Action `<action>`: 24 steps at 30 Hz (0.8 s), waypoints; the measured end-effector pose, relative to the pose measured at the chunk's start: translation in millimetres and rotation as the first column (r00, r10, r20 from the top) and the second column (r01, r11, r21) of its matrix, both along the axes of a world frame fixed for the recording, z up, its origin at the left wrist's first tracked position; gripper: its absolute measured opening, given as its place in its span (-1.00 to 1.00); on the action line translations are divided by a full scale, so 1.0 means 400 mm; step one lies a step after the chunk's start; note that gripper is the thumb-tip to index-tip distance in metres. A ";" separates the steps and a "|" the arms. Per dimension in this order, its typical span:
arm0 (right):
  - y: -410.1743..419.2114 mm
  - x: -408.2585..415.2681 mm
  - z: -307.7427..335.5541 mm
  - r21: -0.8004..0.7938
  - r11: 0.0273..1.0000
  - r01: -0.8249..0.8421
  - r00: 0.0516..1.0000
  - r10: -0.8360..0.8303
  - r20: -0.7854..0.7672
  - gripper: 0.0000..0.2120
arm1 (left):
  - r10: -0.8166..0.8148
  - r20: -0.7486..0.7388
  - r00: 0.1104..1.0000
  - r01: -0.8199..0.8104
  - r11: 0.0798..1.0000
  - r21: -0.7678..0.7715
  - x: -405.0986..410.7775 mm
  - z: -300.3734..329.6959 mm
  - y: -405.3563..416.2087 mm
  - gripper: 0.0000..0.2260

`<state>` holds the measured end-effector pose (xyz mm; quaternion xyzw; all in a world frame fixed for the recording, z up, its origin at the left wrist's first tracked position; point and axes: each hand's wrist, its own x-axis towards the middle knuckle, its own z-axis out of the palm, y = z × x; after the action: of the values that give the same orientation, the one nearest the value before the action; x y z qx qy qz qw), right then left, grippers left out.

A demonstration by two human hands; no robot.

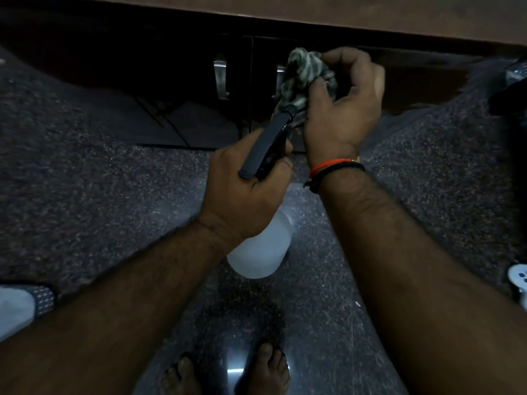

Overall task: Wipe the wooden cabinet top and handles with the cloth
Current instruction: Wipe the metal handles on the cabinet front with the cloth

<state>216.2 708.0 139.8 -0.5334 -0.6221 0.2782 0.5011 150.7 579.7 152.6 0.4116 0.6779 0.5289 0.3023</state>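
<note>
- Far left there's a sliver of light fabric with a dark patterned edge (25, 303), just poking into view. Can't tell what it is.
- The floor (85, 181) is dark speckled stone, pretty dim in here, and two bare feet (225, 372) show at the bottom.
- The left hand (245, 192) is wrapped round the neck of a spray bottle (259, 246) — translucent white body hanging below the fist, black trigger head (271, 143) sticking up and pointing at the cloth.
- Behind that, the wooden cabinet (313, 12) runs across the top, brown top edge lit, doors underneath in deep shadow.
- One metal handle (221, 78) is bare on the left door; a second handle (281, 74) is right beside it, mostly hidden by the cloth.
- The cloth (305, 78) is a grey-green striped rag, bunched up, held in front of the cabinet doors just over that second handle. The nozzle tip is right up against its lower edge.
- The right hand (345, 106) is pinching the bunched cloth, fingers curled over the top, thumb underneath — red and black threads (333, 169) tied on the wrist.
- Far right edge, a small white thing with blue dots (517, 276), cut off.
</note>
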 end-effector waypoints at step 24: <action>0.189 0.330 -0.002 -0.123 0.891 0.438 0.892 -0.447 -0.062 -0.68 | -0.208 0.124 0.970 0.205 0.978 0.034 0.220 0.008 0.149 -0.69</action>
<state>348.3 783.7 139.0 -0.6738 -0.4458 0.2125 0.5496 238.6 639.2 155.8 0.4486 0.6051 0.5269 0.3937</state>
